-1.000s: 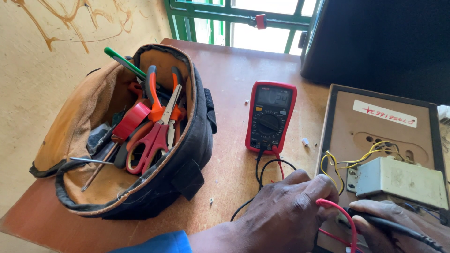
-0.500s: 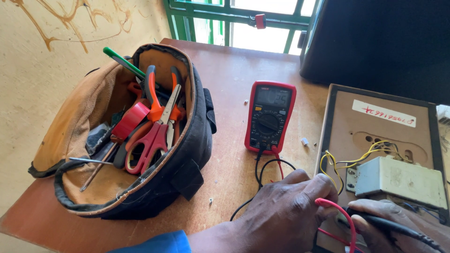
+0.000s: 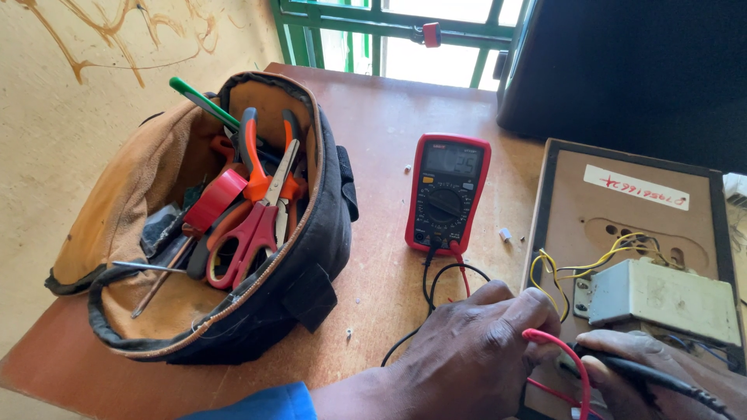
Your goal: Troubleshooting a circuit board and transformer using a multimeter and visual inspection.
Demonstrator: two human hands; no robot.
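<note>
Down at 5 o'clock in the head view, the left hand (image 3: 467, 354) curls around a red lead (image 3: 562, 359), fingers closed on it at the near edge of a wooden board (image 3: 576, 210). Just to its right, at the lower corner, the right hand (image 3: 661, 369) grips a black probe (image 3: 661, 377), fingers wrapped narrowly around it; the probe tip is hidden. On the board, at 3 o'clock, sits a pale metal box (image 3: 661, 299) with yellow wires (image 3: 560, 268) looping from its left side. A red meter (image 3: 447, 194) lies flat on the bench (image 3: 381, 124) near the centre, its red and black leads trailing toward the hands. At 9 o'clock an open tool bag (image 3: 311, 257) holds red scissors (image 3: 249, 233), orange pliers (image 3: 253, 159), a red tape roll (image 3: 214, 202) and a green-handled screwdriver (image 3: 204, 103). A dark cabinet (image 3: 638, 70) stands at 1 o'clock.
</note>
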